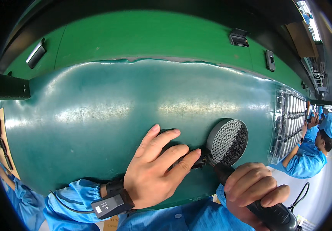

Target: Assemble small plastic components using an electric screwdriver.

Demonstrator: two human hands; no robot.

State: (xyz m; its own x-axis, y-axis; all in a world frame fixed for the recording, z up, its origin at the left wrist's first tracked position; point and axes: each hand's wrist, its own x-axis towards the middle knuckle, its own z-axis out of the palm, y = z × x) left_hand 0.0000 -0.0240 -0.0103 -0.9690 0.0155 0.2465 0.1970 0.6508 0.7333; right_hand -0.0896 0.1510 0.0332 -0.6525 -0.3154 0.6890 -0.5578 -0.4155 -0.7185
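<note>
My left hand [154, 169] lies palm down over a black plastic housing [200, 161], its fingers and thumb holding the part on the mat; most of the housing is hidden beneath them. In my right hand [252, 188] is a black electric screwdriver [275, 217], gripped round its body. The screwdriver's front end points up and left, close to the housing's right end; I cannot tell whether the bit touches it. Just beyond that end stands a round grey dish [215, 134] with a dimpled floor. Small black screws [237, 148] are heaped along the dish's right side.
A clear tray [277, 127] of pale parts stands at the right, with a co-worker in blue [304, 159] beyond it. Black devices [239, 37] lie on the green far strip. At the far left, a board [0, 119] carries black parts. A dark block [11, 87] juts in nearby.
</note>
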